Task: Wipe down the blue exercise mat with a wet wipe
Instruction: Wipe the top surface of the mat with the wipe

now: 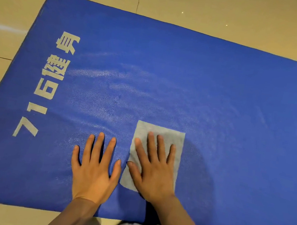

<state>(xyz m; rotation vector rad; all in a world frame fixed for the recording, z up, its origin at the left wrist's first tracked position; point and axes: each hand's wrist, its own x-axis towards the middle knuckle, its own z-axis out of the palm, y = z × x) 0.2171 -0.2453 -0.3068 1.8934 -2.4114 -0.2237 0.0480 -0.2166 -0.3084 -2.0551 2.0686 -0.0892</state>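
Two flat palms on blue mat (185,70); right hand (156,170) pressing wet wipe (176,139)

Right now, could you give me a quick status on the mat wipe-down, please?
Right hand flat on wet wipe, pressing it to blue mat. Left hand flat on mat beside it. Damp streaks ahead. Nothing in the way.

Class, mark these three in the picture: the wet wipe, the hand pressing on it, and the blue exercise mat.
wet wipe (171,133), head view, on its bare far edge beyond the fingertips.
right hand (155,175), head view, on the back of the hand.
blue exercise mat (185,70), head view, on its bare middle surface.
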